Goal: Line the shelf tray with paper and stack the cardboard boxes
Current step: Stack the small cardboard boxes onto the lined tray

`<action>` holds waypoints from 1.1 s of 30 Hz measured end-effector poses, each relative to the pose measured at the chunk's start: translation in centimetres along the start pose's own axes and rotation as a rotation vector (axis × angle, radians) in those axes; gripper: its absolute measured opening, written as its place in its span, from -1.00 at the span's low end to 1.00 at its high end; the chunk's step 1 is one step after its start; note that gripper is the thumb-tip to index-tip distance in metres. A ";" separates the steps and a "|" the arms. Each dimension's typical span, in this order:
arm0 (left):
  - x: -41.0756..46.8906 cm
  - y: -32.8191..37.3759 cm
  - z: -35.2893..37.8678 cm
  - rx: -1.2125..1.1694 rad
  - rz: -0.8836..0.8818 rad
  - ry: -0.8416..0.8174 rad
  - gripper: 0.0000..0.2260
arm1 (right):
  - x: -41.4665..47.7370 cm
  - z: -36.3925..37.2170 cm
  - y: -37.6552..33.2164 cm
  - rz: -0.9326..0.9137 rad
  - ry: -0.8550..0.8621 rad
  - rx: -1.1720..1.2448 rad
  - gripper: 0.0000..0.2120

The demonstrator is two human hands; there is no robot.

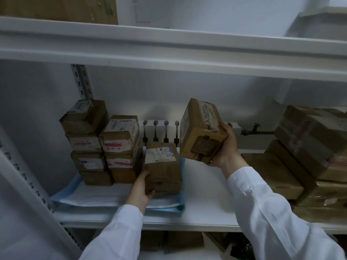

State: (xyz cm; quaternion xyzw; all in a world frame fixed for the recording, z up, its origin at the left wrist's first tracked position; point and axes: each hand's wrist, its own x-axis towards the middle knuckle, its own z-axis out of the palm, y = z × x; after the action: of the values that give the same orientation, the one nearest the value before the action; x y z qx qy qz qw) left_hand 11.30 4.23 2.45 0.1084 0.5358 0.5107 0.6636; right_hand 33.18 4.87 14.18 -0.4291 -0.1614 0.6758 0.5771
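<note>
Lining paper (97, 197), white with a blue edge, spread flat over the left part of a white shelf (206, 209) and already loaded with boxes. On its right end, a brown cardboard box with a white label (162, 166), standing just beside two finished stacks. Gripped low on its near left corner by the left hand (140, 190), fingers curled round the edge, probably to steady it or nudge it square against its neighbours. Above and to the right, a second box (201, 130), grasped from below by the right hand (227, 147), thumb up along the far side. Tilted with one corner down, clear of the shelf and not touching the standing box; likely carried that way for setting down on top of the steadied one. At the back left, the two stacks (86, 139) (122, 145), several boxes high, pressed together close to the wall, the top left box slightly askew. Judged from this: lining done, stacking well under way, a third column just begun. On the right of the same shelf, off the paper and well apart, a looser pile of larger boxes (309, 147), probably the supply for moving across. Behind, along the wall, a white fitting with black clips (159, 132) and a dark pipe with a valve (253, 130). White sleeves on both arms. Overhead, another white shelf (169, 53) with a large carton (56, 8); at left, a slotted metal upright (82, 81).
</note>
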 end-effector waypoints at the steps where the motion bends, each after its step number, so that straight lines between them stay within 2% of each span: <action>1: 0.4 0.1 -0.1 0.007 -0.014 0.011 -0.61 | 0.3 0.2 0.2 0.009 0.012 -0.025 -0.53; 5: 0.8 0.1 -0.4 0.041 -0.052 0.013 -0.61 | 0.8 1.0 1.0 0.047 0.052 -0.188 -0.47; 11: 1.3 1.0 -0.6 0.111 -0.058 -0.030 -0.70 | 0.5 2.5 2.3 -0.016 0.047 -0.484 -0.68; 12: 1.2 1.2 -0.6 0.144 -0.048 0.000 -0.71 | 0.7 2.9 2.7 -0.027 0.027 -0.554 -0.63; 13: 1.1 1.2 -0.5 0.185 -0.031 0.031 -0.71 | 0.7 3.5 3.1 -0.033 0.032 -0.629 -0.49; 15: 1.1 1.4 -0.5 0.265 0.022 0.082 -0.72 | 1.9 3.9 4.4 -0.066 0.109 -0.787 -0.05; 16: 1.3 1.4 -0.5 0.312 0.075 0.117 -0.70 | 3.2 3.5 5.0 -0.096 0.154 -0.870 0.09; 19: 0.1 2.0 0.2 0.414 0.337 0.172 -0.72 | 3.7 4.2 6.3 -0.199 0.197 -1.128 0.17; 21: -1.7 2.7 1.1 0.400 0.481 0.004 -0.72 | 2.4 5.6 6.8 -0.222 0.196 -1.263 0.14; 23: -3.2 3.5 1.9 0.454 0.511 -0.184 -0.70 | 2.2 6.2 7.2 -0.213 0.201 -1.356 0.06; 24: -3.4 3.7 1.9 0.500 0.503 -0.217 -0.69 | 2.2 6.3 7.4 -0.210 0.206 -1.400 0.01; 26: -3.3 3.9 1.5 0.542 0.496 -0.205 -0.61 | 2.5 6.5 7.6 -0.233 0.149 -1.455 -0.12; 28: -3.0 4.1 1.0 0.530 0.500 -0.171 -0.55 | 2.7 6.5 7.6 -0.253 0.039 -1.422 -0.35; 30: -2.8 4.2 0.5 0.493 0.497 -0.153 -0.56 | 2.5 6.6 7.5 -0.267 -0.012 -1.367 -0.53; 33: -2.7 4.1 0.1 0.411 0.460 -0.123 -0.63 | 2.1 7.0 7.6 -0.301 -0.031 -1.352 -0.64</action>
State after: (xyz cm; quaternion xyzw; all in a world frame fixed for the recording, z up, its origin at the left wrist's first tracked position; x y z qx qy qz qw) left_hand 9.35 4.02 6.92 0.3895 0.5480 0.5209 0.5259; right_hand 23.06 6.59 12.00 -0.6580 -0.6129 0.3456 0.2682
